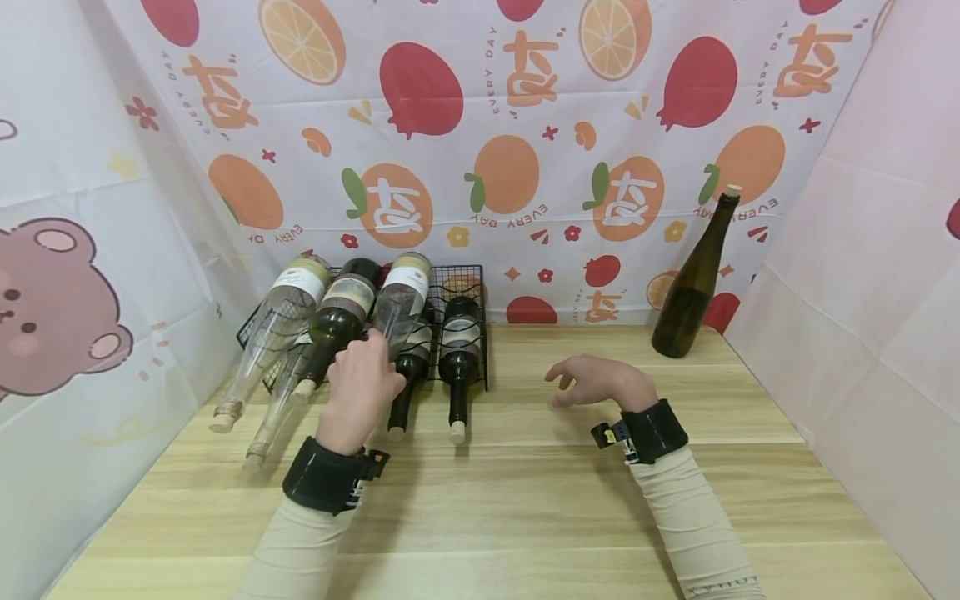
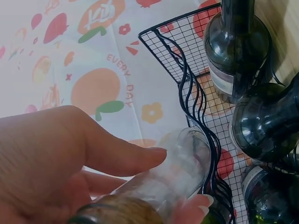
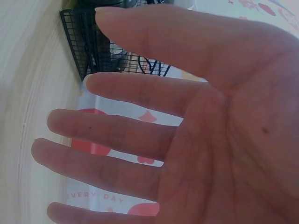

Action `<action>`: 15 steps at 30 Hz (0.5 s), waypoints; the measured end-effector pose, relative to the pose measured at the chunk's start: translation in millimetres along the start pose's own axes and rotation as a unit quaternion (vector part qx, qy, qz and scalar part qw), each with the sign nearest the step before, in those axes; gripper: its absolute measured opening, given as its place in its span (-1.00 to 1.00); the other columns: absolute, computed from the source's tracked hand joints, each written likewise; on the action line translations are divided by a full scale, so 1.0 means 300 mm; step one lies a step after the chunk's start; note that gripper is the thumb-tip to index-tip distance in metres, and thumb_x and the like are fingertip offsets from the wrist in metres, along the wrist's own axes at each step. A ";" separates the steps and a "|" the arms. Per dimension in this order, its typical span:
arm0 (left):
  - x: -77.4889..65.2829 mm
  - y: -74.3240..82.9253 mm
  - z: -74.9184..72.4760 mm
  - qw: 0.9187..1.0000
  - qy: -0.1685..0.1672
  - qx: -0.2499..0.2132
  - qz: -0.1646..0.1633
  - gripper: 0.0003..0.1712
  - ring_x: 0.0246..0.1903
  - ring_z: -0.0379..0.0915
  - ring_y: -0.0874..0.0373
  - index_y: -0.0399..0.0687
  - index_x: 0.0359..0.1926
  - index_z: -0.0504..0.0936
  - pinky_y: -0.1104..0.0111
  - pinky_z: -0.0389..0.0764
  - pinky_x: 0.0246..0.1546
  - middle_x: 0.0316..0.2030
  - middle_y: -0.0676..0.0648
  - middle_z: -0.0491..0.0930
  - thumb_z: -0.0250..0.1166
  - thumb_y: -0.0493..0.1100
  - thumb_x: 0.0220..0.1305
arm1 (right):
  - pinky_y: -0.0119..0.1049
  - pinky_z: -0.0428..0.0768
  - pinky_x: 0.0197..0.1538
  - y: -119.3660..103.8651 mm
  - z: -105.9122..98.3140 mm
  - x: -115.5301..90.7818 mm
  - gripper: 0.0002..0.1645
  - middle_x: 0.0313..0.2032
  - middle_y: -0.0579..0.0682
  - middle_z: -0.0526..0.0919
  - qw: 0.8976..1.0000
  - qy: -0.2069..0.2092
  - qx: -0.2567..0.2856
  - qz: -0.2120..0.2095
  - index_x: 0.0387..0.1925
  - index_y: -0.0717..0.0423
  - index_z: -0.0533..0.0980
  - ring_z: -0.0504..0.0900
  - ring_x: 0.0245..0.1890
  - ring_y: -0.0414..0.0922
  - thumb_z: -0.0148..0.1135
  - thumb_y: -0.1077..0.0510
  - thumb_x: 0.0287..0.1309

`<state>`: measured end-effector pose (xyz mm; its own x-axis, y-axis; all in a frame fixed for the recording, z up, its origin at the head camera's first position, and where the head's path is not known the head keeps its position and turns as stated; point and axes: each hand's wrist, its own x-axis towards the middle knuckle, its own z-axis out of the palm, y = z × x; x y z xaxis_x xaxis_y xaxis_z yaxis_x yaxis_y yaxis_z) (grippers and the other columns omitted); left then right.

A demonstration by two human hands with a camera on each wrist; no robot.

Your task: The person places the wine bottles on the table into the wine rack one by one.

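Note:
My left hand [image 1: 362, 383] grips a clear, corked glass bottle [image 1: 403, 296] near its neck, its base pointing to the back wall. In the left wrist view, thumb and fingers wrap round the clear glass [image 2: 180, 161], its cork stopper [image 2: 121, 210] towards the camera. The bottle lies over the upper tier of a black wire wine rack [image 1: 486, 350]; whether its weight rests there I cannot tell. My right hand [image 1: 600, 380] hovers over the tabletop right of the rack, holding nothing; its fingers look spread and nearly straight in the right wrist view.
The rack also holds a dark bottle [image 1: 337, 325] and a clear one [image 1: 273, 342] on top, with several below, including a dark one [image 1: 459, 367]; necks jut forward. A green corked bottle [image 1: 686, 300] stands at the back right of the wooden table [image 1: 525, 500]. Fruit-print cloth [image 1: 465, 225] encloses the table.

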<state>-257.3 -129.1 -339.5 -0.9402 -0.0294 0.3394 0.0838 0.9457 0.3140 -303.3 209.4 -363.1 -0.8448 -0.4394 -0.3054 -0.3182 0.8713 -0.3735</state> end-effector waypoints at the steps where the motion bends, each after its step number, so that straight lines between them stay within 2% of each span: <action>1: 0.001 0.000 0.000 1.000 -0.004 -0.001 -0.001 -0.60 -0.45 0.61 -0.42 -0.50 -0.03 0.52 -0.10 0.56 -0.56 -0.38 -0.43 0.64 0.21 -0.34 0.11 | 0.09 0.59 0.25 0.000 0.000 0.000 -0.40 0.21 0.18 0.66 1.000 0.000 0.001 0.001 0.32 0.04 0.54 0.63 0.18 0.07 0.39 -0.01 0.30; 7: 0.009 0.003 -0.001 0.999 -0.030 -0.002 -0.012 -0.56 -0.45 0.61 -0.37 -0.54 0.03 0.50 -0.05 0.53 -0.59 -0.36 -0.41 0.63 0.14 -0.32 0.15 | 0.09 0.59 0.25 -0.001 -0.002 -0.002 -0.40 0.22 0.18 0.65 1.000 0.000 0.003 0.002 0.32 0.05 0.54 0.63 0.19 0.08 0.39 -0.01 0.30; 9: 0.011 0.003 0.000 0.999 -0.032 -0.001 -0.015 -0.54 -0.47 0.60 -0.36 -0.55 0.05 0.49 -0.04 0.53 -0.59 -0.38 -0.40 0.61 0.12 -0.31 0.15 | 0.09 0.59 0.25 -0.002 -0.003 -0.003 -0.40 0.22 0.18 0.66 1.000 0.000 0.001 0.000 0.32 0.05 0.54 0.63 0.18 0.08 0.39 -0.01 0.30; 13: 0.013 0.002 0.002 0.999 -0.029 -0.004 -0.021 -0.60 -0.47 0.59 -0.36 -0.53 -0.05 0.51 -0.06 0.54 -0.56 -0.41 -0.38 0.60 0.10 -0.31 0.13 | 0.08 0.59 0.25 -0.003 -0.004 -0.005 -0.41 0.21 0.18 0.66 1.000 0.000 -0.001 -0.002 0.32 0.05 0.54 0.63 0.18 0.07 0.39 0.00 0.31; 15: 0.014 0.001 0.004 0.999 -0.031 -0.005 -0.024 -0.54 -0.44 0.60 -0.39 -0.58 0.01 0.49 -0.10 0.56 -0.51 -0.38 -0.42 0.61 0.10 -0.30 0.13 | 0.08 0.59 0.24 -0.003 -0.004 -0.006 -0.41 0.21 0.18 0.66 1.000 0.000 -0.001 -0.001 0.32 0.05 0.54 0.63 0.18 0.07 0.39 0.00 0.31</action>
<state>-261.7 -128.7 -338.9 -0.9616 -0.0541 0.2691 0.0414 0.9406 0.3369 -302.0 209.5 -361.1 -0.8443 -0.4415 -0.3036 -0.3210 0.8705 -0.3730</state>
